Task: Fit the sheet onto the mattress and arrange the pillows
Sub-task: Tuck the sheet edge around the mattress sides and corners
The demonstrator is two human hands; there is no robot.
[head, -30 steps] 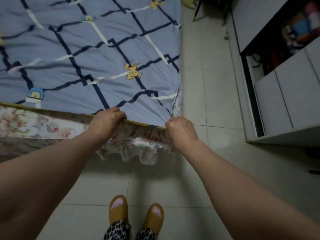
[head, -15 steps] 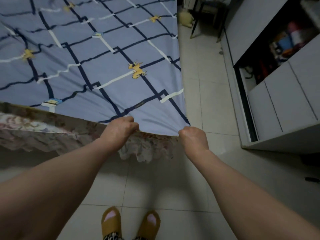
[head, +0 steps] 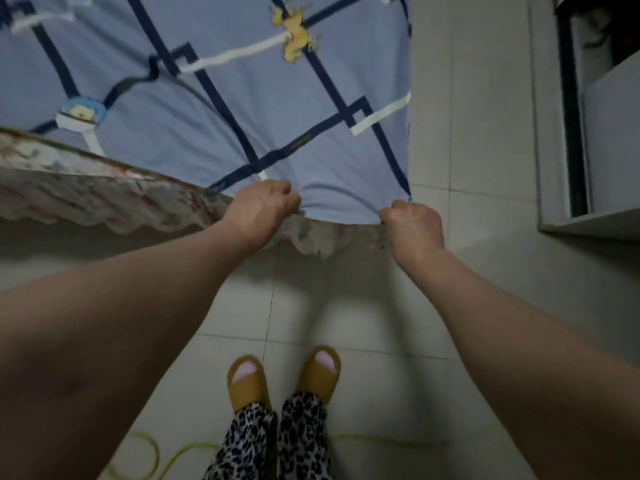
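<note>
- left hand fingers curled, gripping sheet hem
- right hand fisted on sheet corner, fingertips hidden
- sheet spread over mattress, top cut off
- pillows unseen

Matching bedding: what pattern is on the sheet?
Blue sheet, navy and white lattice lines, small cartoon figures; head view.
</note>
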